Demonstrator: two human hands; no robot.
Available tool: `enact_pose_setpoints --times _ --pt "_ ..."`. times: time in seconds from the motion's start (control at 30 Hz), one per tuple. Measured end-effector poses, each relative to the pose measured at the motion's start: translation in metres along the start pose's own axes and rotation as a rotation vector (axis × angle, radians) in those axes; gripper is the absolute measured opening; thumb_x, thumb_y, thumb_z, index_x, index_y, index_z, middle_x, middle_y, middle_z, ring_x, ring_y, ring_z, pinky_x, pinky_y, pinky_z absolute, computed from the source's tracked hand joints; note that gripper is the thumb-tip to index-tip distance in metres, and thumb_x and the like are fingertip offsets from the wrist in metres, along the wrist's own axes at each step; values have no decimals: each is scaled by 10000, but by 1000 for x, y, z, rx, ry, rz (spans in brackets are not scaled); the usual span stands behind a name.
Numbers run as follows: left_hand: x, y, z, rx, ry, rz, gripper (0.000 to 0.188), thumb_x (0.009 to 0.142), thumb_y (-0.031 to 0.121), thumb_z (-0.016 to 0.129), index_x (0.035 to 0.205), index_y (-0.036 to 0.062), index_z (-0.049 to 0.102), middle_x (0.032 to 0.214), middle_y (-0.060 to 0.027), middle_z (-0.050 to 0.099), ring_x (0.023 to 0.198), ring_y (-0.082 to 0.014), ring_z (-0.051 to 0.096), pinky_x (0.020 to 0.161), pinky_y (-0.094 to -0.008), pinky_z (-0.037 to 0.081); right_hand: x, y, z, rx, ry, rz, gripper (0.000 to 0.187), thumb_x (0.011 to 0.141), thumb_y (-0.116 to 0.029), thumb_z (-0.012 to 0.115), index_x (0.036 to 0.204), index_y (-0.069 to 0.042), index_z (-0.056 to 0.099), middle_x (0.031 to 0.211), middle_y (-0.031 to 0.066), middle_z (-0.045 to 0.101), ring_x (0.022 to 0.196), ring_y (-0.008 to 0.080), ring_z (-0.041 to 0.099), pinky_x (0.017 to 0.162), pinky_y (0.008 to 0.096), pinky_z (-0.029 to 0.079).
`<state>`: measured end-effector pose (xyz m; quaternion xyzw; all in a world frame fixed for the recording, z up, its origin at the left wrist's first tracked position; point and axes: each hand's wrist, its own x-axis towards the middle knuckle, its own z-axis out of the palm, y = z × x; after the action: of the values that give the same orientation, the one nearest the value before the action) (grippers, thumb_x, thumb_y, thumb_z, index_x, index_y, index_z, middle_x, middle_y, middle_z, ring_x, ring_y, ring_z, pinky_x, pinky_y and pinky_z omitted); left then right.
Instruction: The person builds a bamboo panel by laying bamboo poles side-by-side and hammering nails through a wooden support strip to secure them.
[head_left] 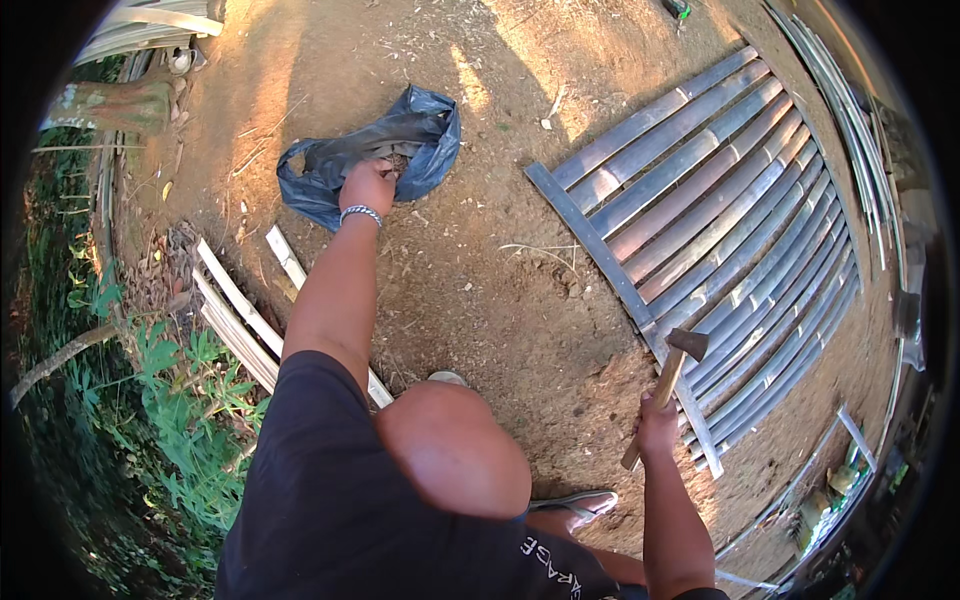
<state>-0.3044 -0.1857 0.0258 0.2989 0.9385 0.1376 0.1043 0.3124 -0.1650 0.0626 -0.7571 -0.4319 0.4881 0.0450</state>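
Note:
My left hand [369, 187], with a chain bracelet at its wrist, reaches into the mouth of a dark blue plastic bag [428, 160] on the dirt. Its fingers are drawn together at some small brownish contents; what they pinch is too small to make out. In my right hand [657, 428] is a hammer [688, 344] with a wooden handle and a dark, wedge-shaped metal head pointing away from me. The hammer's head is over the near edge of a slatted bamboo panel [680, 215], which lies on the ground to the right, its dark slats joined by crosspieces at the ends.
Pale split bamboo strips [240, 315] lie left of my bent knee. Green plants [190, 440] and a thin branch border the left side. Long poles [850, 130] run beyond the panel at the right. A tree trunk [110, 107] and more strips are at the upper left.

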Motion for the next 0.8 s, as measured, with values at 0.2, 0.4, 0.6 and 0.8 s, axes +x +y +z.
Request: enact_pose_setpoints --times 0.2,0.4,0.6,0.8 --pt "-8 7 -7 91 58 75 179 931 241 685 1045 143 783 1190 -116 729 1102 -343 687 938 -451 552 -14 8 21 45 -46 46 369 994 -279 696 1229 -9 606 731 30 570 545 121 551 495 294 490" --pt "1 -6 9 100 128 143 162 955 210 639 1042 124 746 1157 -174 711 1079 -402 674 918 -484 544 -16 24 20 188 -39 101 312 999 -252 685 1175 -28 558 723 22 547 538 120 523 492 291 476" --pt "11 -41 22 25 216 180 158 960 177 613 1039 62 688 1061 -214 726 1006 -450 682 875 -515 535 -11 15 7 148 17 115 318 990 -241 704 1193 -31 580 746 20 565 552 123 537 508 300 497" --pt "27 -50 25 14 301 194 140 948 160 623 991 29 648 974 -232 726 942 -451 692 838 -511 533 -10 22 -5 157 52 71 353 995 -250 700 1215 -4 575 761 28 583 584 124 569 532 307 515"
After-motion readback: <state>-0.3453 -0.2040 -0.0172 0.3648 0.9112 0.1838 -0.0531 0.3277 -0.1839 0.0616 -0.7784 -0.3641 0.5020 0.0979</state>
